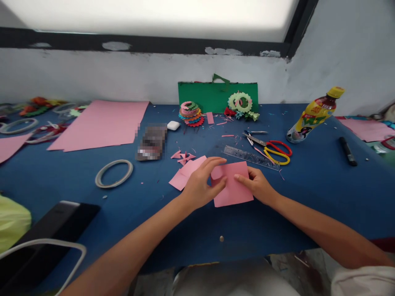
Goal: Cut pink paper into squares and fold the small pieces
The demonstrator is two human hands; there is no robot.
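Note:
A square piece of pink paper (233, 190) is held up off the blue table, tilted toward me. At its right edge my right hand (258, 185) grips it, thumb on the front and fingers behind. By the left edge my left hand (202, 183) has its thumb and fingers apart in a curve, and I see nothing clamped between them. More pink paper pieces (180, 179) lie on the table beside my left hand. Behind them is a small heap of folded pink scraps (184, 158).
Scissors (274, 151) lie on a clear ruler (247, 156). A drink bottle (313, 117) stands at right near a black marker (347, 151). Paper rings (191, 114) sit by a green board (200, 93). At left are pink sheets (105, 123), a tape ring (114, 174) and a black box-like object (58, 224).

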